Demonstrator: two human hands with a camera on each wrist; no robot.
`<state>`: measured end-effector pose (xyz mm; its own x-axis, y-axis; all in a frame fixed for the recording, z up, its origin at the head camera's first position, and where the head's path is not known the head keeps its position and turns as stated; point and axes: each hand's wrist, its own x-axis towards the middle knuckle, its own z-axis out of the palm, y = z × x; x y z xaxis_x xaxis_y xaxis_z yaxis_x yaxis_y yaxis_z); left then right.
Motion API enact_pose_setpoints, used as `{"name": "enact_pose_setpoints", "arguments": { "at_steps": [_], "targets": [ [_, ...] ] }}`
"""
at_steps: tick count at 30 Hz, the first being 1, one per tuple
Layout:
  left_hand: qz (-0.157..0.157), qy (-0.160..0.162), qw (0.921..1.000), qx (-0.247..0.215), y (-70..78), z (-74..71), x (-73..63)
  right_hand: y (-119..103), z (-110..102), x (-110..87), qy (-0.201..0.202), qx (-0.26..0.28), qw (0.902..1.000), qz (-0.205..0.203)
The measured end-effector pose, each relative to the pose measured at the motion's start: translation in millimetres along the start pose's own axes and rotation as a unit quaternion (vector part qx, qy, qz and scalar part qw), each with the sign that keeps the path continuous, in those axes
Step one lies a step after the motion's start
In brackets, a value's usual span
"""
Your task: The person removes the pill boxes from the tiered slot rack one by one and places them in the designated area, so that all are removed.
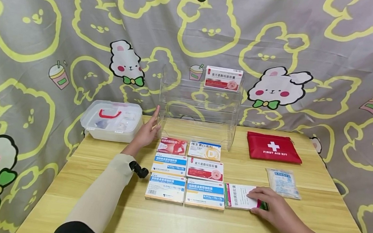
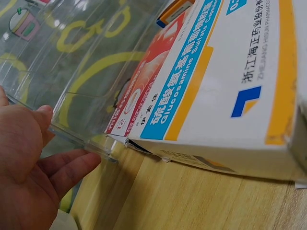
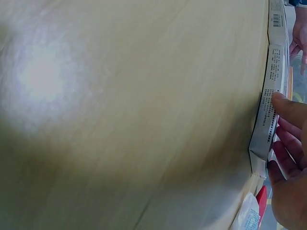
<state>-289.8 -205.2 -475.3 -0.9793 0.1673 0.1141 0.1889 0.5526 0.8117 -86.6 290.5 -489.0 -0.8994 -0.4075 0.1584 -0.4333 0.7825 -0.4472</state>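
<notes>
My left hand [image 1: 146, 132] is at the left side of a clear stepped display rack [image 1: 198, 130]. Its fingers are extended along the rack's edge in the left wrist view, where light contact is hard to judge. With thumb and fingers, my right hand [image 1: 274, 211] grips the right end of a white medicine box [image 1: 239, 196] with green and pink edging. That box lies flat at the right end of the front row. Beside it are blue-and-white glucosamine boxes [image 1: 205, 194]; behind are a red-and-white capsule box [image 1: 205, 169], a vitamin D box [image 1: 204, 151] and a red box [image 1: 171, 146].
One red-and-white box [image 1: 223, 79] stands on the rack's top tier. A translucent case [image 1: 111, 134] with a red handle sits at the left. To the right lie a red first aid pouch [image 1: 273, 148] and a clear packet [image 1: 284, 183]. A patterned curtain [image 1: 213, 41] hangs behind the table.
</notes>
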Motion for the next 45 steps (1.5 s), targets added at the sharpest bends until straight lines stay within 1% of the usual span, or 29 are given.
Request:
{"name": "enact_pose_setpoints", "arguments": {
  "at_steps": [3, 8, 14, 21, 28, 35, 45],
  "targets": [
    [0.004, 0.002, 1.0000, -0.001, -1.3, 0.4, 0.4, 2, 0, -1.0, 0.004, -0.007, 1.0000, -0.001],
    [0.005, 0.001, 1.0000, -0.002, -1.8, 0.0, 0.5, 3, -2, -1.9, 0.000, -0.010, 0.9999, 0.008],
    [0.007, 0.001, 1.0000, 0.001, -1.8, -0.3, 0.1, 5, -2, -3.8, 0.011, -0.021, 0.9997, 0.006],
    [0.000, 0.003, 1.0000, 0.004, -1.8, -0.6, 0.1, 4, -2, -6.0, 0.015, -0.022, 0.9994, 0.019],
    [0.000, 0.004, 1.0000, 0.008, -1.3, 0.0, -1.1, 2, 1, 1.2, 0.037, -0.026, 0.9989, 0.009],
    [0.000, 0.002, 1.0000, 0.004, 0.6, 0.8, -2.1, 1, 2, 11.0, 0.022, -0.012, 0.9996, 0.016],
    [0.000, 0.004, 0.9999, 0.010, -0.8, 0.3, 0.1, 4, 0, 23.1, 0.018, -0.007, 0.9997, 0.016]
  ]
}}
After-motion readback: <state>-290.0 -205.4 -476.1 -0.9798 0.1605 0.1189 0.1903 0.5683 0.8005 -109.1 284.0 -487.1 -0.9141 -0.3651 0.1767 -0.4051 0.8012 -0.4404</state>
